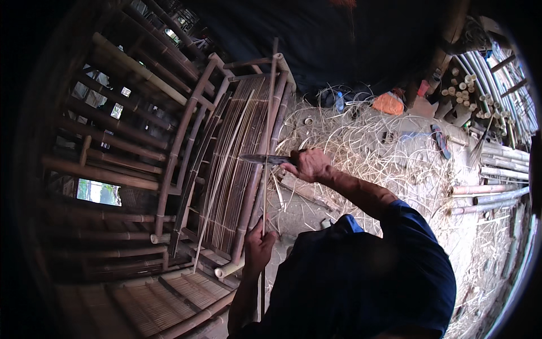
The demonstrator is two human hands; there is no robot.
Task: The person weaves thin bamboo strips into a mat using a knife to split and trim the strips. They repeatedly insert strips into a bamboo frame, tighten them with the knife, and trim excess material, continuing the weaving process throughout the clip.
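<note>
Holds a knife [257, 159] in the right hand [311, 165], with the grip closed around the dark handle and the blade pointed left. Sets that blade across a long, narrow bamboo strip [265, 186], over the right edge of the bamboo desk [243, 226] as seen from above; cannot tell how far, if at all, into the strip. Closes the left hand [259, 244] around the same strip lower down, just beside the near right corner of the desk, with fingers curled in a narrow grip. Has the strip running lengthwise along the desk's right edge, from past the far right corner to below the left hand.

Wears a dark blue shirt [361, 271], with the right arm stretched out ahead. On the desk's slatted top, has loose pale strips [228, 152] lying lengthwise, with one reaching past the near edge. Works to the right of the desk, over a floor strewn with pale, curled shavings [361, 147]. Farther off, has an orange bag [388, 103] and a blue bottle [339, 101] near a dark sheet [361, 51]. Toward the right, has a sandal [440, 141] on the floor, with bamboo poles [497, 198] stacked beyond.
</note>
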